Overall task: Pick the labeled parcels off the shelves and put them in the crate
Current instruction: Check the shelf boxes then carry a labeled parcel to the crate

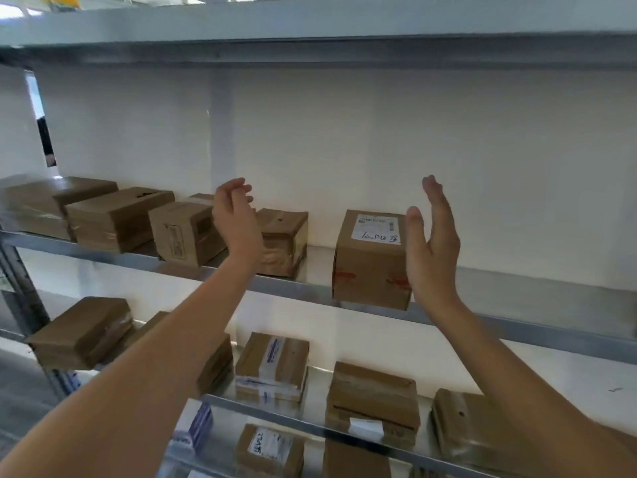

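Head view (only one): both arms raised toward the middle shelf (517, 298). Left hand (238, 219) is up w/ fingers (241, 188) loosely curled, grasping nothing. Right hand (432, 250) is flat, fingers straight and released, palm facing inward, nothing held.

The labeled parcel (370, 258), a brown box w/ white sticker and handwritten marks on top, stands on the shelf's front edge between the two hands, just beside the right palm; contact or a small gap, can't tell. The left hand is well apart from it and overlaps a plain taped box (284, 244) behind its wrist. Further out past the left fingers: a row of brown boxes (117, 219), one w/ a side label that's too blurry to read.

Below the hands, the lower shelf (310, 370) carries more parcels, several w/ white stickers, e.g. one w/ a label strip (272, 365) and one down near the frame bottom (269, 450).

Progress, my read: mid-task at best. This parcel isn't gripped yet, and plenty of stickered ones are left on the shelves. How many are already packed can't be judged.

Hidden/unclear: no crate in frame. Sticker text unreadable. Bottom boxes cut off by the frame edge. Whole pic soft, left side esp. blurred.
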### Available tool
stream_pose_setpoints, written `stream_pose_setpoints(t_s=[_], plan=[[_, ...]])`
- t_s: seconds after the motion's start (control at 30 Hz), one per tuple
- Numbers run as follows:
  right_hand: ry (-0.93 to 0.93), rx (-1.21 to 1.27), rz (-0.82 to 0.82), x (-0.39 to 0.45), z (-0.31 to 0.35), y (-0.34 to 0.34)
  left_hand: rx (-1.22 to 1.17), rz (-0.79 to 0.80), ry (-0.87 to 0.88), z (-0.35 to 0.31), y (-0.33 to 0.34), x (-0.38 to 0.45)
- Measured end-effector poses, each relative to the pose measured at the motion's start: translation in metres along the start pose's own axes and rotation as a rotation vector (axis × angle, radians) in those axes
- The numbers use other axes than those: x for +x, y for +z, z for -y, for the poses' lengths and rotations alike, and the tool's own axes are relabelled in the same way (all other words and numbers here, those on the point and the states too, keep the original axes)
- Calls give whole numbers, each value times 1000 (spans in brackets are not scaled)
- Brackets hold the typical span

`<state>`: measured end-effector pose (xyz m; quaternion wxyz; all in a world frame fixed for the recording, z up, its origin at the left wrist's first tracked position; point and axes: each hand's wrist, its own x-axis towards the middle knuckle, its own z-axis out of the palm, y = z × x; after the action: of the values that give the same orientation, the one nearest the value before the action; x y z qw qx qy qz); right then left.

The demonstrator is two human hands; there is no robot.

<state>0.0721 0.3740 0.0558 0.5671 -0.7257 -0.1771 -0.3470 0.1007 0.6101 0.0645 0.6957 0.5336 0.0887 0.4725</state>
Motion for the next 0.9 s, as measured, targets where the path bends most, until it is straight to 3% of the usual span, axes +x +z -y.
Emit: stream_pose_setpoints(t_s=[0.13,0.27,0.37,0.5,0.77,0.9], plan=[[-285,-177,216,-11,36,55,72,33,-37,14,-22,30],[-103,-7,374,-22,48,130,191,221,-173,39,-42,49],[248,56,287,-24,28,174,233,444,-305,60,-53,56],[680,117,192,-31,1,197,198,610,-464,75,-64,65],[692,115,102,-25,-1,206,30,644,-587,71,-67,73],[645,234,31,-13,5,196,-6,683,-537,63,-62,81]])
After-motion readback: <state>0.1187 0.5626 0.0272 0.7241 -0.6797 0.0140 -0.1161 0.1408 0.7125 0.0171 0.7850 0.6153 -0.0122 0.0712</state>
